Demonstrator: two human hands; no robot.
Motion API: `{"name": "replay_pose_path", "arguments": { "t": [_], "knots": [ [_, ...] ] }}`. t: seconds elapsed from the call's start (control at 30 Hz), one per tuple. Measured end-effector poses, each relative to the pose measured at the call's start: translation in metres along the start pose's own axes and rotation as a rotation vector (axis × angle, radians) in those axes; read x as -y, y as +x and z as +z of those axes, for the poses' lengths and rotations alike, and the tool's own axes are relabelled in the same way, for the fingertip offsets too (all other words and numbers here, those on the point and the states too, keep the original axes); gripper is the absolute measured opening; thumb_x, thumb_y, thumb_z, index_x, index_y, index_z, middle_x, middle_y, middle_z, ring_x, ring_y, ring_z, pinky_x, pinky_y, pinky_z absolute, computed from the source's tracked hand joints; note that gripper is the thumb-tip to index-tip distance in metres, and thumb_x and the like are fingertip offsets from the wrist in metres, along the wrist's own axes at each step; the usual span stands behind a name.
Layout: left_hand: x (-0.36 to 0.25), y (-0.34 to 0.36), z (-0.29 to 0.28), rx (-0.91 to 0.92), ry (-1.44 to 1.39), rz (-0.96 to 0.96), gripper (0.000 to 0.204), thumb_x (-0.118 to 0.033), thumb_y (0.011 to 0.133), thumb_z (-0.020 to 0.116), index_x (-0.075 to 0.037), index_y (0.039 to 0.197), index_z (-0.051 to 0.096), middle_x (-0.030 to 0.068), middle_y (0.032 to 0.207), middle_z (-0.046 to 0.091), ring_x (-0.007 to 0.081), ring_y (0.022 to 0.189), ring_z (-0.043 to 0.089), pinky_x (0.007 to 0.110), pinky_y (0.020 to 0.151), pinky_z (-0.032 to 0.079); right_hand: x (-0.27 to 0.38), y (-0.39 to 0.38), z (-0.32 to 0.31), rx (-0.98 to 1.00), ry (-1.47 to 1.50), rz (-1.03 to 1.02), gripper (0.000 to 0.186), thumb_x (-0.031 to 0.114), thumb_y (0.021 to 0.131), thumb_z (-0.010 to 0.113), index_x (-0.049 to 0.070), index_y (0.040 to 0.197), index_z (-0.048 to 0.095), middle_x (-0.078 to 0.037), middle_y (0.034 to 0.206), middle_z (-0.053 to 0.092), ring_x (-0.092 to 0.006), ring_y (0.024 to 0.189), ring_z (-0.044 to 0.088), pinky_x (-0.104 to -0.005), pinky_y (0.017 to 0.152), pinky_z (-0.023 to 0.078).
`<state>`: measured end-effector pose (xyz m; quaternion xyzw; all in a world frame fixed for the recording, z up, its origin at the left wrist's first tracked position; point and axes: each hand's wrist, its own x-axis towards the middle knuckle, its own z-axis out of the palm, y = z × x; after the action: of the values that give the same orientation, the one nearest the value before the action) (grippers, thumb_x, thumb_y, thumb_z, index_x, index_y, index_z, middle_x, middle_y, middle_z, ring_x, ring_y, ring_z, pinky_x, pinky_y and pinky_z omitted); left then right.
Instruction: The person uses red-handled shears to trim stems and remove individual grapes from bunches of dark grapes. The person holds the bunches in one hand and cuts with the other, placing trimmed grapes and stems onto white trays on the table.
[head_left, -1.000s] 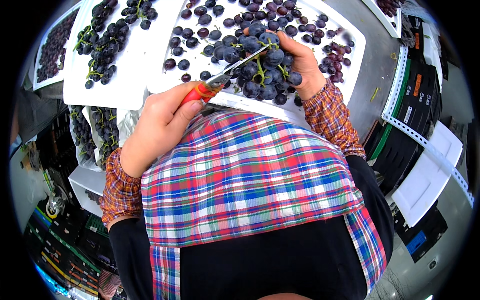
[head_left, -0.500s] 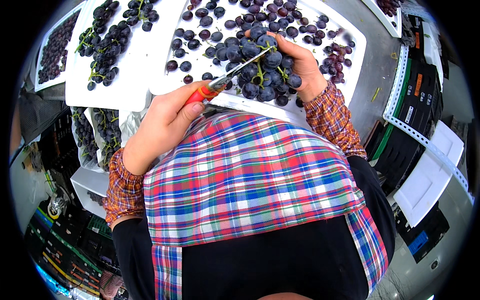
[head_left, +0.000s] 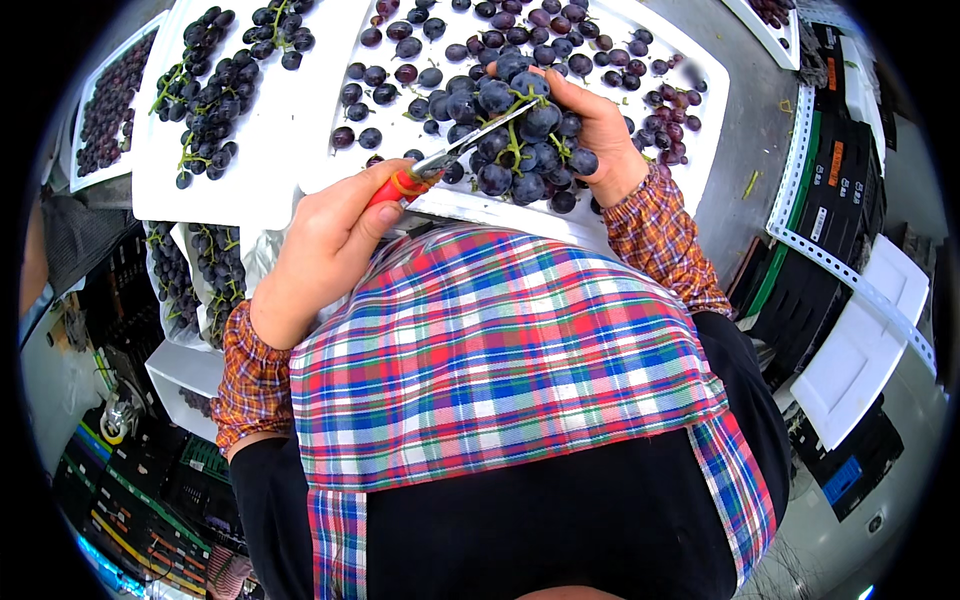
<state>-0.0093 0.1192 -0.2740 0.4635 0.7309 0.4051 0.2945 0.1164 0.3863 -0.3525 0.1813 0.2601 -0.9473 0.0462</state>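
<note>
My left hand (head_left: 335, 235) is closed round the red handles of a pair of scissors (head_left: 412, 182), whose narrow metal blades point up and right into a bunch of dark grapes (head_left: 540, 155). The blade tips lie among the green stems. My right hand (head_left: 603, 130) holds that bunch from behind at its right side, fingers partly hidden by the berries. Beneath the bunch is a white tray (head_left: 712, 95) scattered with loose dark and reddish grapes (head_left: 405, 47).
To the left, a white board (head_left: 265, 185) bears several grape bunches (head_left: 215, 95). Beyond it stands a white tray of small grapes (head_left: 112, 100). Bagged bunches (head_left: 215, 270) sit below the board. Black crates (head_left: 840, 190) and a perforated metal rail (head_left: 850, 290) are at the right.
The scissors and the grape bunch have shifted slightly left and down in the picture. Both hands keep their hold.
</note>
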Motion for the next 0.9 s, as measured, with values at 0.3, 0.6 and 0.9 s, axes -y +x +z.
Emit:
{"name": "replay_pose_path", "arguments": {
  "t": [0.3,0.6,0.9],
  "knots": [
    [0.001,0.002,-0.002,-0.027,0.050,0.046,0.033,-0.013,0.091,0.057,-0.001,0.121,0.059,0.0187,0.092,0.065,0.0305,0.080,0.065,0.035,0.072,0.051,-0.002,0.000,-0.003,0.019,-0.003,-0.014,0.049,0.029,0.099,0.044,-0.004,0.135,0.042,-0.015,0.125,0.057,-0.0229,0.111,0.060,-0.0359,0.096,0.049],
    [0.000,-0.003,-0.007,-0.085,-0.041,0.005,0.031,-0.015,0.094,0.056,0.002,0.119,0.059,0.0141,0.080,0.065,0.0193,0.065,0.064,0.028,0.059,0.049,-0.001,0.002,0.008,-0.186,0.098,-0.096,0.034,0.022,0.093,0.059,0.001,0.119,0.058,-0.011,0.106,0.067,-0.0197,0.090,0.067,-0.0341,0.079,0.058],
    [-0.006,-0.001,-0.012,0.059,-0.246,-0.125,0.037,-0.024,0.099,0.047,0.002,0.125,0.054,0.0071,0.086,0.064,0.0113,0.067,0.056,0.026,0.064,0.046,-0.002,-0.002,0.020,-0.212,-0.086,-0.279,0.042,0.024,0.094,0.057,0.002,0.129,0.050,-0.009,0.112,0.061,-0.0156,0.098,0.063,-0.0299,0.082,0.056]
  ]
}}
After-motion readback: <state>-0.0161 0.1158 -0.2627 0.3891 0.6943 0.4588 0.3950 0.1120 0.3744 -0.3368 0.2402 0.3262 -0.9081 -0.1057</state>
